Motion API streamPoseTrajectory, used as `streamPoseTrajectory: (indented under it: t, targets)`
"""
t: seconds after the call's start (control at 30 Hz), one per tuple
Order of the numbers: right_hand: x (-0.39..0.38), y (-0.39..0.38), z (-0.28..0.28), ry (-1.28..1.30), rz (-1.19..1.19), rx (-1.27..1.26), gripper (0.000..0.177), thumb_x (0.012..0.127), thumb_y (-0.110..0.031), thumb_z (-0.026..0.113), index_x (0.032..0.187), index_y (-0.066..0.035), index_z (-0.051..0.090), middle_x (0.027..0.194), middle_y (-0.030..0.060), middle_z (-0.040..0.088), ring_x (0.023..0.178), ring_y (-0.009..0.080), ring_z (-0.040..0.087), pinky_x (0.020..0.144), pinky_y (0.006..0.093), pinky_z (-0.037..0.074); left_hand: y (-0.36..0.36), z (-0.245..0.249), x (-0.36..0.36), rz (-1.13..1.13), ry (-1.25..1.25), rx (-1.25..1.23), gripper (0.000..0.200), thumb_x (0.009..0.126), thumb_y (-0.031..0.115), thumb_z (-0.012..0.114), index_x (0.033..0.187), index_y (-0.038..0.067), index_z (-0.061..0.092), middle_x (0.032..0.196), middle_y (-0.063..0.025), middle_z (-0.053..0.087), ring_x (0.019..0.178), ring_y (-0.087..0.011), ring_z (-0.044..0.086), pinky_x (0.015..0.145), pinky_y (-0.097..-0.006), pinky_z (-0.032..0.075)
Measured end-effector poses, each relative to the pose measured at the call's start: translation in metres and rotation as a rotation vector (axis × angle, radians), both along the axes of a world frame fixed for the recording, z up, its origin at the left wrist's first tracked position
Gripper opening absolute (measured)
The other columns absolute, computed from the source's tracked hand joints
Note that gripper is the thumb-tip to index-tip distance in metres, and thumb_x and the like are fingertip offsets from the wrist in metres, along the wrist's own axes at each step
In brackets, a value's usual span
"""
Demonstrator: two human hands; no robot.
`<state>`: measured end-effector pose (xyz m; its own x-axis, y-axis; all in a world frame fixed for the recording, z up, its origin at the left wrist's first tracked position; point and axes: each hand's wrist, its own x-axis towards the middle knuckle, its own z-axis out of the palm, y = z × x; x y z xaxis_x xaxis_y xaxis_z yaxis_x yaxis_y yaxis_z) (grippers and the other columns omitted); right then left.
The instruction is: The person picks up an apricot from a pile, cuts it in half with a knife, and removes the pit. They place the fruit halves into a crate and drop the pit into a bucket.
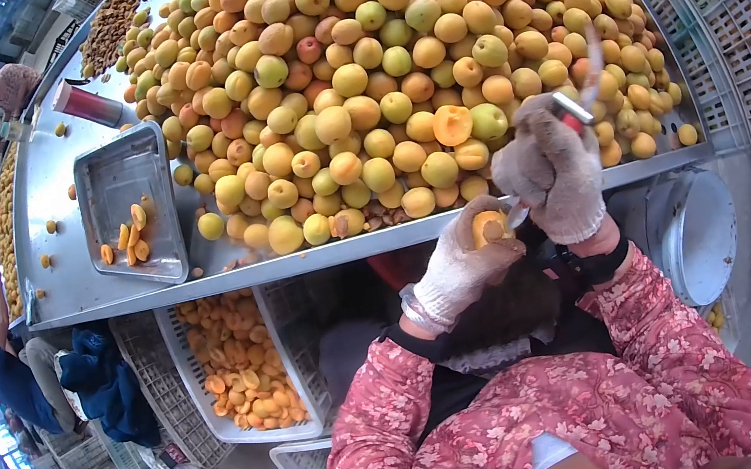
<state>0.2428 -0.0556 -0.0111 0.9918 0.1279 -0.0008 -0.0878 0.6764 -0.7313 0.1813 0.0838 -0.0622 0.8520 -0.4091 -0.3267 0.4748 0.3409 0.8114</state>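
My left hand (467,269), in a pale work glove, is closed around an apricot (491,227) at the metal table's front edge. Just right of it, my right hand (553,171), in a brown, soiled glove, is wrapped round a tool with a red and silver end (572,111). A small metal tip (517,215) shows beside the apricot, below the right hand's fingers. Behind both hands rises a large pile of whole apricots (351,78). A cut apricot half (453,124) lies face up on the pile.
A metal tray (94,164) with several apricot pieces stands on the table's left. A white crate (291,350) of apricot halves sits below the edge. A white bucket (701,237) is at the right, crates (722,3) beyond. Another person (18,383) sits far left.
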Motion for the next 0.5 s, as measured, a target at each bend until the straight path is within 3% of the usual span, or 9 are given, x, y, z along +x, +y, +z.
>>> streamPoseTrajectory:
  t: [0.13, 0.3, 0.43, 0.5]
  targets:
    - [-0.0019, -0.0064, 0.004, -0.077, -0.06, -0.031, 0.008, 0.098, -0.011, 0.054, 0.096, -0.005, 0.059, 0.049, -0.0043, 0.036, 0.037, 0.0086, 0.031, 0.039, 0.027, 0.025, -0.0043, -0.0009, -0.0038, -0.048, 0.045, 0.008, 0.044, 0.078, 0.008, 0.076, 0.116, 0.006, 0.054, 0.085, -0.0012, 0.055, 0.06, -0.0085, 0.051, 0.051, -0.0221, 0.039]
    - [-0.0084, -0.0018, 0.0028, -0.012, -0.038, -0.052, 0.004, 0.093, -0.004, 0.058, 0.097, -0.004, 0.057, 0.059, -0.0018, 0.044, 0.042, 0.0092, 0.039, 0.04, 0.0261, 0.03, -0.008, -0.004, -0.0061, -0.048, 0.11, -0.056, 0.051, 0.079, 0.005, 0.075, 0.124, 0.006, 0.05, 0.085, -0.0013, 0.055, 0.06, -0.0086, 0.051, 0.051, -0.0221, 0.039]
    - [-0.0086, -0.0016, -0.0013, 0.023, -0.019, -0.059, 0.003, 0.094, -0.005, 0.057, 0.097, -0.005, 0.057, 0.06, -0.0021, 0.045, 0.043, 0.0094, 0.041, 0.041, 0.026, 0.031, -0.0078, -0.0014, -0.008, -0.049, 0.116, -0.04, 0.054, 0.08, 0.004, 0.074, 0.127, 0.006, 0.049, 0.085, -0.0012, 0.055, 0.06, -0.0084, 0.05, 0.05, -0.022, 0.038]
    - [-0.0094, -0.0005, -0.0008, 0.017, 0.052, -0.1, 0.002, 0.095, -0.006, 0.057, 0.097, -0.005, 0.057, 0.059, -0.0022, 0.046, 0.043, 0.01, 0.042, 0.041, 0.0263, 0.032, -0.0079, -0.001, -0.0089, -0.035, 0.17, -0.143, 0.053, 0.08, 0.004, 0.073, 0.126, 0.006, 0.049, 0.084, -0.001, 0.055, 0.059, -0.0077, 0.049, 0.05, -0.0216, 0.038]
